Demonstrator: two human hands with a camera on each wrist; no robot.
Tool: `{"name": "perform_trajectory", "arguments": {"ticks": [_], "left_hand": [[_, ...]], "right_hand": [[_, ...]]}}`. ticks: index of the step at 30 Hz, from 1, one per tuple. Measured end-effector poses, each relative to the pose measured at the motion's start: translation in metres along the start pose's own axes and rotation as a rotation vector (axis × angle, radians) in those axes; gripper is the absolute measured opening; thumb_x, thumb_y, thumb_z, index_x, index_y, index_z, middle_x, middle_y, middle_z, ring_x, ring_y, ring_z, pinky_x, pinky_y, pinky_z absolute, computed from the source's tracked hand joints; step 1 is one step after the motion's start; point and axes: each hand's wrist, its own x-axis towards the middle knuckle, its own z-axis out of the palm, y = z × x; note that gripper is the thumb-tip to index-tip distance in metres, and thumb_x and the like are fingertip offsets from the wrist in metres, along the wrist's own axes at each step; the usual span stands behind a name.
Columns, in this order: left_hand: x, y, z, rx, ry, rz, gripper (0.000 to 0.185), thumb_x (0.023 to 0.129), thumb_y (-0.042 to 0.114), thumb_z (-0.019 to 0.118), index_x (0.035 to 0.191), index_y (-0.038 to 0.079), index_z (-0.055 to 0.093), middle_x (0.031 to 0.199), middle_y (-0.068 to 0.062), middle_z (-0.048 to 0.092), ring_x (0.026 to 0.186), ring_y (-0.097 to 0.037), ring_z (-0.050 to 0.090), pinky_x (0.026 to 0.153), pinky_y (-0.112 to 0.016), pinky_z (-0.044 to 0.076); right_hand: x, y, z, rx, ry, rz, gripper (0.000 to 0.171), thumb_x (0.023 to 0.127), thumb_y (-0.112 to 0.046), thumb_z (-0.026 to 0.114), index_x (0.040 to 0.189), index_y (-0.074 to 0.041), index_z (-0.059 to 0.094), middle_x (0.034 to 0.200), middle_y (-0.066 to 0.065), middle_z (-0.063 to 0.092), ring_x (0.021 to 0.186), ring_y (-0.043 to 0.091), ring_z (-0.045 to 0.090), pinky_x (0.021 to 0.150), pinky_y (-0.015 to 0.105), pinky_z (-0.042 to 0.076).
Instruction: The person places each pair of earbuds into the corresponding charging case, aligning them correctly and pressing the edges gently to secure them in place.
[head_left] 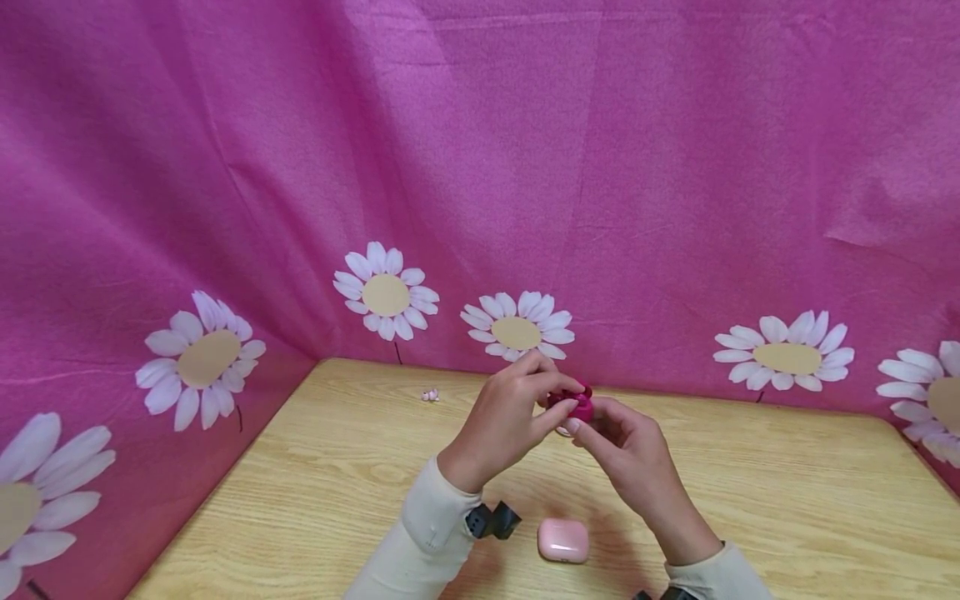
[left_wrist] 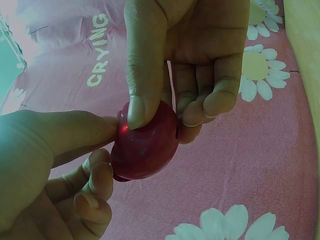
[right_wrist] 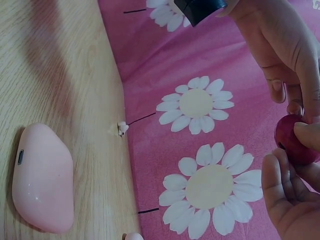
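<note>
A dark red rounded case [left_wrist: 150,150] is held in the air above the worktop [head_left: 300,500], past its middle toward the far edge. It is gripped by both hands at once. By the left hand [head_left: 510,404] it is pinched narrowly from above, thumb and fingertips being set at its upper rim. By the right hand [head_left: 630,458] it is supported from the other side, the thumb being pressed flat on the curved shell and the fingers being curled behind it. Such a shared hold is presumably chosen because the shell is smooth and round: it can be steadied by one hand while its rim is worked by the other. Whether a lid is raised there cannot be told, as the top is largely covered by fingers.

Nearer the wearer, between the forearms, a glossy pink case [head_left: 564,542] is laid flat on the worktop. It is touched by neither hand, and it is probably kept there to be within easy reach. A tiny pale pink trinket [head_left: 430,395] is set by the far edge, toward the far left corner, apparently out of the way of the hands. A pale rounded thing [head_left: 562,431] is partly hidden beneath the red case; what it is cannot be made out. Behind the far edge, the worktop is screened by a magenta curtain [head_left: 480,167] printed with daisies.
</note>
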Motion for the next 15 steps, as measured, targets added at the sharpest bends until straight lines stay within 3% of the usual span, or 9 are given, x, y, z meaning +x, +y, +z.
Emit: {"name": "perform_trajectory", "arguments": {"ticks": [5,15], "left_hand": [[-0.0003,0.0003,-0.0004,0.001,0.0,-0.004,0.014,0.086,0.017,0.074,0.099,0.013,0.076,0.09,0.006,0.054,0.075,-0.003,0.053,0.06,-0.013,0.039],[-0.0001,-0.0006,0.0002,0.014,0.0,0.008,0.014,0.086,0.019,0.074,0.1,0.014,0.076,0.089,0.007,0.054,0.076,0.0,0.052,0.06,-0.011,0.039]], "right_hand": [[-0.0002,0.0007,0.0002,0.006,0.003,-0.006,0.015,0.089,-0.01,0.069,0.1,-0.001,0.068,0.081,0.015,0.067,0.07,0.013,0.065,0.066,0.027,0.055],[-0.0003,0.0011,-0.0003,0.004,0.003,-0.01,0.014,0.089,-0.009,0.069,0.1,0.0,0.068,0.08,0.01,0.068,0.07,0.012,0.065,0.067,0.027,0.055]]}}
